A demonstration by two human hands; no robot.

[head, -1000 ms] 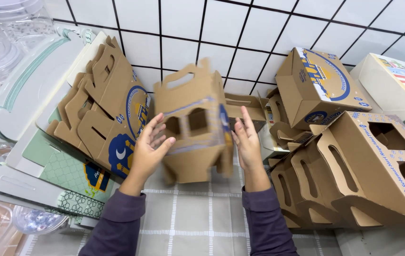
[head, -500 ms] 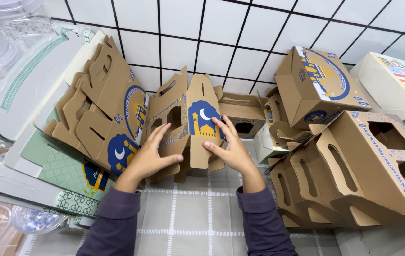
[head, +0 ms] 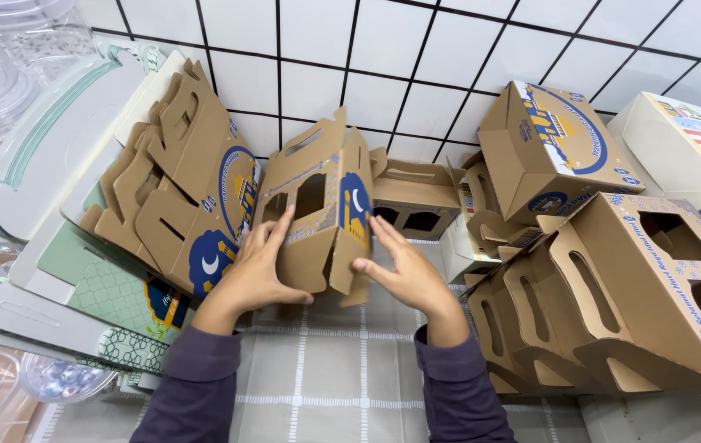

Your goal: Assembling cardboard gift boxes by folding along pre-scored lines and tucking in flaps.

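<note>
On the checked cloth [head: 317, 385] nearest the person, two dark sleeves lead up to the hands. The left hand [head: 256, 275] lies flat against the near side of a half-folded carton [head: 317, 209], fingers spread over the panel with the window cut-outs. The right hand [head: 406, 275] presses the other side, fingers together, thumb on the lower flap. Neither hand pinches; the carton is squeezed between two palms, standing upright just above the cloth in the middle of the view.

It looks light and thin: corrugated brown board with a blue moon print, stiff along the creases but likely to buckle at the cut-outs and the handle slot. The solid panels beside the folds seem the safest place to hold it; the loose flaps would probably bend.

Just left, a stack of flat cartons [head: 178, 189] leans on pale trays [head: 47, 164]. To the right, made-up cartons [head: 613, 295] lie nested on their sides, one more [head: 543, 148] tipped above them. Behind, another [head: 414, 197] sits against the white tiled wall [head: 416, 57].
</note>
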